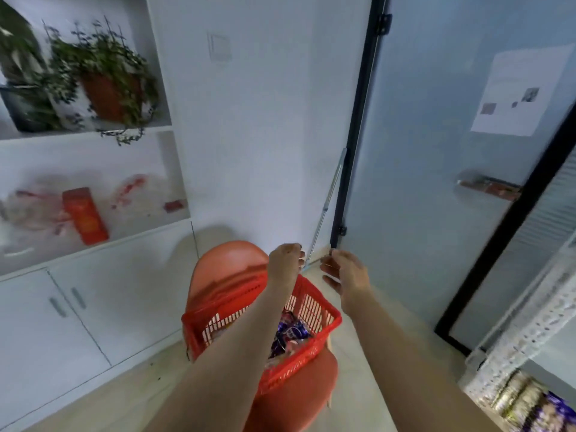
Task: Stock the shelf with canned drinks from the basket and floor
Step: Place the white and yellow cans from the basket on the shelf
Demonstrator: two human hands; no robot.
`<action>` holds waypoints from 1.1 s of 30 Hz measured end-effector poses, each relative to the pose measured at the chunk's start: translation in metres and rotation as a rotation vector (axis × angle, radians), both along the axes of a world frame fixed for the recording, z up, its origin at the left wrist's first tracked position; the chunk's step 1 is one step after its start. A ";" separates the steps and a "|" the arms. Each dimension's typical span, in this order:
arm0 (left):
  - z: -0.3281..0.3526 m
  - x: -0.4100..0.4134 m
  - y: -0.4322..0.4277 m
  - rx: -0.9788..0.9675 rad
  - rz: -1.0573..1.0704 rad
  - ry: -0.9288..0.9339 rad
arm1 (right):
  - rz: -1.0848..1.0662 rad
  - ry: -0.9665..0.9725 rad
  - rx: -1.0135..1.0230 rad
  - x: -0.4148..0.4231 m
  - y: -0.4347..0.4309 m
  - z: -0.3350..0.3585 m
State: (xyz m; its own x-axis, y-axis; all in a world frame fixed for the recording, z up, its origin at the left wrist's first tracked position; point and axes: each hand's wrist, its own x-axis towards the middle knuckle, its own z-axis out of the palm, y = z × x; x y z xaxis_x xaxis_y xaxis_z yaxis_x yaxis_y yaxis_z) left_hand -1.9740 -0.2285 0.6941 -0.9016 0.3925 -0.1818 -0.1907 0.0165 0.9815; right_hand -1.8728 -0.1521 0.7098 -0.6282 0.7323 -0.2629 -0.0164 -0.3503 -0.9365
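Note:
A red plastic basket (321,330) sits on an orange chair (230,266) in the middle of the view, with blue-and-purple drink cans (291,333) lying inside. Both my arms reach out above it. My left hand (285,260) hangs over the basket's far rim, fingers loosely curled, holding nothing. My right hand (344,271) is just beyond the basket's right corner, fingers relaxed and empty. A metal shelf (526,319) stands at the lower right with several cans (526,403) on its low level. The picture is blurred.
White cabinets (62,307) and open niches with a potted plant (106,85) and an orange box (84,215) fill the left. A frosted glass door (436,151) with a black frame stands ahead right. A thin metal rod (327,204) leans by the frame. Pale floor surrounds the chair.

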 end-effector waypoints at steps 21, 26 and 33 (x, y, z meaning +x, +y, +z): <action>-0.191 -0.126 -0.021 -0.420 0.299 -0.295 | 0.622 -0.450 -0.025 -0.185 0.065 -0.204; -0.254 -0.110 -0.016 -0.539 0.293 -0.505 | 0.725 -0.575 -0.113 -0.194 0.070 -0.253; -0.316 -0.082 -0.027 -0.732 0.215 -0.806 | 0.806 -0.666 -0.195 -0.194 0.061 -0.296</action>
